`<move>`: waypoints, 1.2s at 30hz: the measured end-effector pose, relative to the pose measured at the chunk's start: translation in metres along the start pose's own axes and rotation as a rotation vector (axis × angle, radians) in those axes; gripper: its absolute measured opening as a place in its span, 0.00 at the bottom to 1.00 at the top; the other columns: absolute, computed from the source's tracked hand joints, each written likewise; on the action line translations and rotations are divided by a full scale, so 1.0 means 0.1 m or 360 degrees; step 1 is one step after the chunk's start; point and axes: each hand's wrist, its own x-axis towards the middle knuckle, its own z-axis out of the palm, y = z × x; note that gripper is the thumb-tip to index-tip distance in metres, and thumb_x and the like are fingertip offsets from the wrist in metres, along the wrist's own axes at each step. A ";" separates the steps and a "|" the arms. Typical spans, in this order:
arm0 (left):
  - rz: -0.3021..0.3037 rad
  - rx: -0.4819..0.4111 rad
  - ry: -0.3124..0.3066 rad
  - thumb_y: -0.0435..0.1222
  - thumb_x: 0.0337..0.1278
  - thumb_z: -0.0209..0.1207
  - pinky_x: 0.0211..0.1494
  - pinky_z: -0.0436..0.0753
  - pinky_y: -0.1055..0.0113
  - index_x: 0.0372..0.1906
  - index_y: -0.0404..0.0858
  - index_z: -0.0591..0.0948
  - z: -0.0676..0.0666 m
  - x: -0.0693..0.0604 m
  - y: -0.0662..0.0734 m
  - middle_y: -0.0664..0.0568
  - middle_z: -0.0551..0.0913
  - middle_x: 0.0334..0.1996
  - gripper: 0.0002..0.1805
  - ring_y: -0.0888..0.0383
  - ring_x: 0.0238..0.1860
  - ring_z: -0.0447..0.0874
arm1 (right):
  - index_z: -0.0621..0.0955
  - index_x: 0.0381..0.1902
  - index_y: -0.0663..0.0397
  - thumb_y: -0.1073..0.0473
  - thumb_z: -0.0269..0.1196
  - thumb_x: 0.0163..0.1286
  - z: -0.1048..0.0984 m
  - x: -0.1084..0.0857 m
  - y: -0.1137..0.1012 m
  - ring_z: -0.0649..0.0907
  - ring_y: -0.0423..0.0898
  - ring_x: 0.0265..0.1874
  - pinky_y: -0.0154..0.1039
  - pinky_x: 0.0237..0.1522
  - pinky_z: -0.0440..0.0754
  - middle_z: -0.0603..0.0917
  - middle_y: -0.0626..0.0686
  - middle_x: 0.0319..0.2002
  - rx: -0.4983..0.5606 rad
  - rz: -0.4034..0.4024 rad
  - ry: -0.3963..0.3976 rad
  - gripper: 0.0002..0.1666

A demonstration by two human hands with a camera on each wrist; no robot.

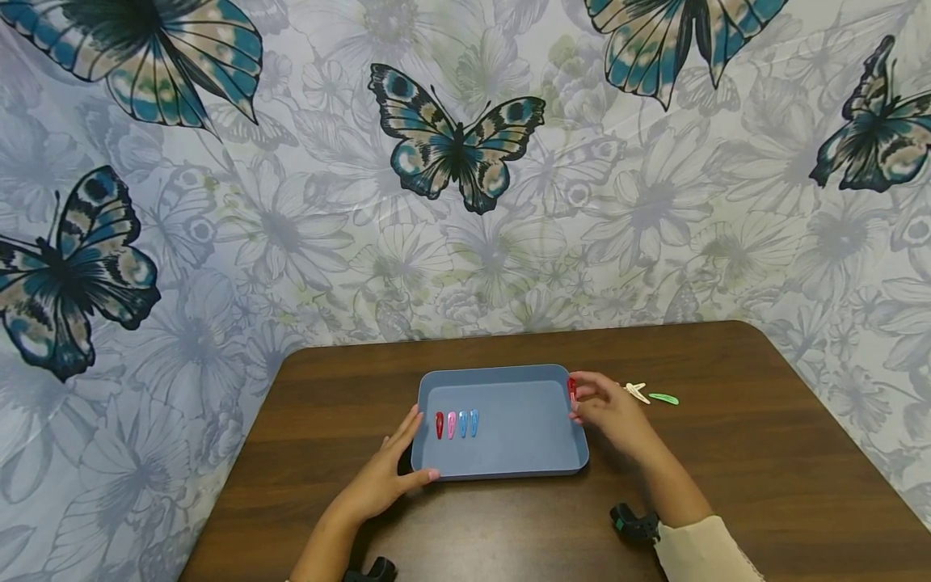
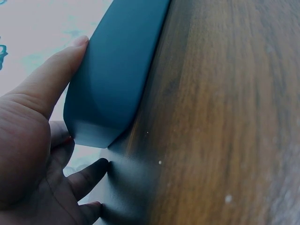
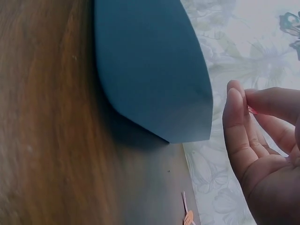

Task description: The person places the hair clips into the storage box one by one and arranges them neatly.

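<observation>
1. Head view: a tray (image 1: 524, 440) is set on the table (image 1: 509, 533). Its left side is touched by the left hand (image 1: 378, 481), whose thumb is laid on the near-left rim and whose fingers are stretched along the side, the grip being wide. A red clip (image 1: 572, 391) is pinched narrowly by the right hand (image 1: 614, 414) at the tray's right rim; whether the rim is touched cannot be told. In the tray's left part, a second red clip (image 1: 440, 426), a pink clip (image 1: 452, 425) and two blue clips (image 1: 469, 423) are lined up, apart and upright in the view. Just beyond the right hand, cream clips (image 1: 637, 393) and a green clip (image 1: 663, 398) are laid on the table.
2. Left wrist view: the tray's upper edge is met by the thumb tip; the fingers are spread below.
3. Right wrist view: a speck of red is seen between the pinched fingertips, beside the tray's wall; most of the clip is hidden.
</observation>
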 end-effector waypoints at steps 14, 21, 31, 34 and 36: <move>0.0006 -0.0007 0.0002 0.57 0.57 0.67 0.80 0.33 0.33 0.83 0.53 0.48 0.01 0.01 -0.01 0.60 0.38 0.84 0.55 0.42 0.83 0.38 | 0.66 0.72 0.71 0.73 0.63 0.67 0.12 0.00 0.02 0.87 0.37 0.38 0.34 0.45 0.88 0.77 0.73 0.53 0.0066 0.0022 -0.0039 0.36; 0.0002 -0.0011 0.0012 0.57 0.57 0.67 0.79 0.33 0.33 0.83 0.53 0.48 0.01 0.00 0.01 0.61 0.39 0.84 0.55 0.42 0.83 0.38 | 0.66 0.71 0.74 0.72 0.64 0.67 0.17 0.02 0.01 0.88 0.39 0.37 0.38 0.45 0.89 0.78 0.68 0.50 0.0141 0.0007 -0.0052 0.36; -0.0011 -0.0028 0.0004 0.56 0.58 0.68 0.79 0.33 0.32 0.83 0.53 0.48 0.01 0.01 0.02 0.60 0.38 0.84 0.55 0.41 0.83 0.36 | 0.67 0.72 0.70 0.72 0.62 0.68 0.29 0.01 0.00 0.90 0.53 0.41 0.40 0.46 0.90 0.77 0.65 0.50 0.0221 0.0087 -0.0052 0.35; -0.0005 -0.0017 0.0000 0.56 0.58 0.68 0.79 0.33 0.32 0.83 0.53 0.48 0.00 0.01 0.01 0.61 0.38 0.84 0.55 0.42 0.83 0.36 | 0.67 0.72 0.70 0.74 0.60 0.68 0.32 0.02 0.00 0.90 0.57 0.42 0.40 0.45 0.90 0.77 0.65 0.49 0.0248 0.0082 -0.0046 0.34; 0.0000 -0.0014 -0.0003 0.56 0.58 0.67 0.80 0.33 0.33 0.83 0.52 0.48 0.00 0.01 0.02 0.61 0.38 0.84 0.55 0.42 0.83 0.37 | 0.67 0.72 0.70 0.75 0.59 0.68 0.34 0.03 0.00 0.90 0.56 0.41 0.40 0.45 0.90 0.77 0.64 0.48 0.0262 0.0066 -0.0042 0.34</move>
